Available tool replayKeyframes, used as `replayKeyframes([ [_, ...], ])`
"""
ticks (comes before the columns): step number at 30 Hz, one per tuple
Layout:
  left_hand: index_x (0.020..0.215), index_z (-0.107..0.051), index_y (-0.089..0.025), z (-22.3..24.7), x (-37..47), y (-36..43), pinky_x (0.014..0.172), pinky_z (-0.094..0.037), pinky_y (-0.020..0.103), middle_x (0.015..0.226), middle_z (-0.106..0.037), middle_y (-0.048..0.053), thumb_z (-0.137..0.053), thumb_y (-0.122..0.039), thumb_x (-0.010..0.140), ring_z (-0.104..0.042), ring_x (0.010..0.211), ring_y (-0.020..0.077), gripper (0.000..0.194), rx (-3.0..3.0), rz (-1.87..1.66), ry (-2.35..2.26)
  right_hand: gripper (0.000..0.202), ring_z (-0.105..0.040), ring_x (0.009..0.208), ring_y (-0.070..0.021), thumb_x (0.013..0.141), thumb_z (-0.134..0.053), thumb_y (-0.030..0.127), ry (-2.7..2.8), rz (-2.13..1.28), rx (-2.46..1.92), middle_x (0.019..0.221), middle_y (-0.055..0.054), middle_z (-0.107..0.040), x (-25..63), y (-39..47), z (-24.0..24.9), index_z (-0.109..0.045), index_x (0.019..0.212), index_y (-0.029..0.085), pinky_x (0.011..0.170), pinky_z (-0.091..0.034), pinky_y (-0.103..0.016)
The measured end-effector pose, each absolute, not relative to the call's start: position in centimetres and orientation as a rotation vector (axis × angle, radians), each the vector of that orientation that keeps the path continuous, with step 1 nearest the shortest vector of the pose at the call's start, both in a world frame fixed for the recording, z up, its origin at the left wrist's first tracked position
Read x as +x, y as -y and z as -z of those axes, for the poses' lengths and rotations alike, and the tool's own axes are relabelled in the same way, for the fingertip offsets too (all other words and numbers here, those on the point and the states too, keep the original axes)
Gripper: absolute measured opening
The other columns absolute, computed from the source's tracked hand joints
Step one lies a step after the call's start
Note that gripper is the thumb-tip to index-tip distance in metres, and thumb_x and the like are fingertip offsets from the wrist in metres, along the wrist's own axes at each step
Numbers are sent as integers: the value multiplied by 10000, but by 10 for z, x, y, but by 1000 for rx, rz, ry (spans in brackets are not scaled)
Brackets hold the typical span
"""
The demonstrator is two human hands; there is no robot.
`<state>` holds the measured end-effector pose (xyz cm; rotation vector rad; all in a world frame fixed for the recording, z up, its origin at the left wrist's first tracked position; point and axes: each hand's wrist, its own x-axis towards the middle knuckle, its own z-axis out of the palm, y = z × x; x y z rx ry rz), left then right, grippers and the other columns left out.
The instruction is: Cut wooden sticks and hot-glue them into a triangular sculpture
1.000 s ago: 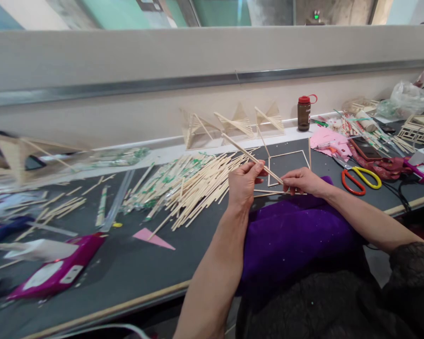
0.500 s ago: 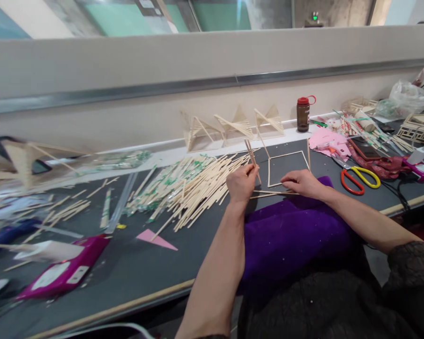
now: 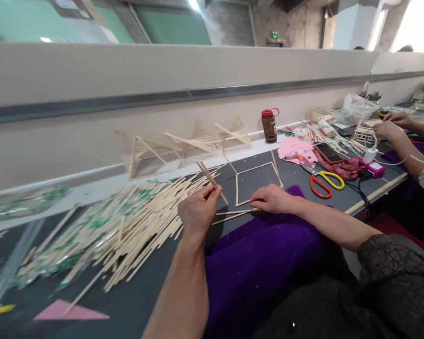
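Note:
My left hand [image 3: 199, 209] is closed round a few thin wooden sticks [image 3: 207, 173], which stick up tilted from its fingers. To the right, my right hand [image 3: 273, 198] has its fingers pressed together at the ends of light sticks [image 3: 233, 215] lying near the purple cloth [image 3: 261, 263]. Just behind my right hand a square stick frame [image 3: 237, 189] lies on the dark table, with sticks rising from its corners. A large pile of loose sticks [image 3: 151, 223] spreads to the left of my left hand.
Stick models [image 3: 194, 143] stand along the wall. A brown bottle [image 3: 269, 128], scissors [image 3: 327, 183], pink paper [image 3: 297, 149] and a magenta device [image 3: 372, 167] are on the right. Another person's hands [image 3: 392, 127] work at far right. Pink paper triangle [image 3: 72, 310] lies front left.
The view has turned to the right, so the table things appear farther left and another person's hands and arms show more. My hands keep nearly the same hold.

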<state>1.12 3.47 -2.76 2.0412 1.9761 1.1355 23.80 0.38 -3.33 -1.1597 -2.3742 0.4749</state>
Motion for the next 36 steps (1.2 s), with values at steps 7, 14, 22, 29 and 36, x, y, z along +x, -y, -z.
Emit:
replayKeyframes([
  [7,839,-778,-246,28,11,-35,656,-400,305,740,-757,27,-577,-472,857,-664,718,228,303,2038,-1123,-1964,237,-696,929,-169,985,-568,236,2421,-426,-1160,1009,-63,-797,238,-1,32,-787,1057,179,771,-439,-248],
  [14,898,-786,-223,25,16,-27,715,-423,315,871,-774,67,-567,-440,886,-685,826,245,309,2102,-1256,-1945,221,-677,886,-174,984,-577,238,2492,-323,-1122,984,-72,-787,240,3,33,-786,1024,179,712,-407,-259],
  [22,893,-783,-210,28,15,-28,681,-390,298,797,-745,53,-561,-426,905,-650,758,213,310,2118,-1192,-2036,229,-675,876,-174,989,-572,243,2512,-316,-1137,966,-76,-783,242,7,32,-789,1023,177,706,-393,-265],
  [29,900,-806,-200,30,14,-31,676,-412,305,797,-766,54,-584,-414,865,-674,749,217,310,2120,-1193,-2025,202,-671,853,-169,972,-586,219,2489,-319,-1095,934,-72,-777,241,8,31,-781,979,167,702,-405,-261],
  [36,997,-806,-197,26,15,-25,715,-507,312,864,-796,52,-611,-485,837,-711,763,225,383,1862,-1392,-1834,250,-631,658,-101,954,-585,343,1994,-583,-760,839,-33,-749,261,22,10,-770,935,176,636,-482,-230],
])
